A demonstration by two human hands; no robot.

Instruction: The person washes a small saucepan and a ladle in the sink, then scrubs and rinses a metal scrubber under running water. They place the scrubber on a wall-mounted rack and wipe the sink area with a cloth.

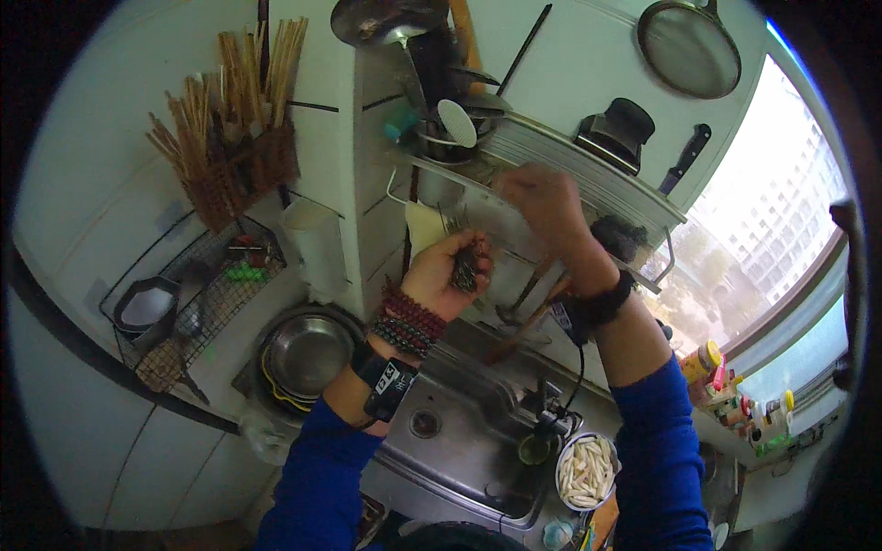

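My left hand [437, 272] is closed around a bundle of thin dark sticks [465, 268]. Their tips stick out above the fingers, and blur hides what they are made of. My right hand [544, 200], also blurred, is raised in front of the metal wall rack [592, 155], with its fingers curled. Whether anything is between those fingers is not visible. Behind the left hand, a pale yellow cloth [424, 224] hangs below the rack.
Below the arms is a steel sink [455, 454]. A bowl of white strips [587, 472] stands at its right. Steel basins [310, 355] are stacked on the left. Chopsticks fill a wall holder [234, 172] above a wire basket [200, 324]. A knife [685, 158] hangs near the window.
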